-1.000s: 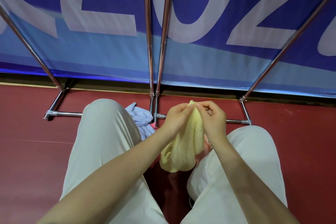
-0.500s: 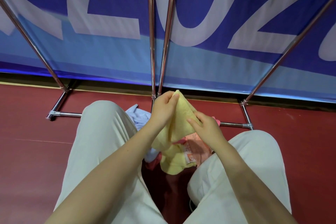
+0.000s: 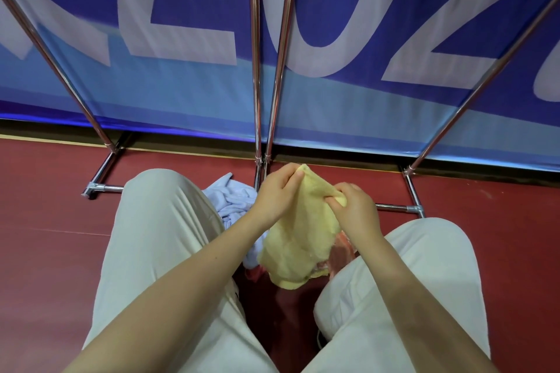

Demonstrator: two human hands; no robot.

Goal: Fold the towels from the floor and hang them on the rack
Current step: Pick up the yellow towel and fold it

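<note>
Head view: left hand (image 3: 277, 194) pinches the yellow towel's (image 3: 298, 239) top corner while right hand (image 3: 354, 209) grips its edge, the towel hanging between the knees above the red floor (image 3: 54, 221), near the chrome rack (image 3: 256, 70).

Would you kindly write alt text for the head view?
Both hands, left and right, pinch a yellow towel above the knees. Pale blue and pink towels lie on the red floor before a chrome rack.
</note>
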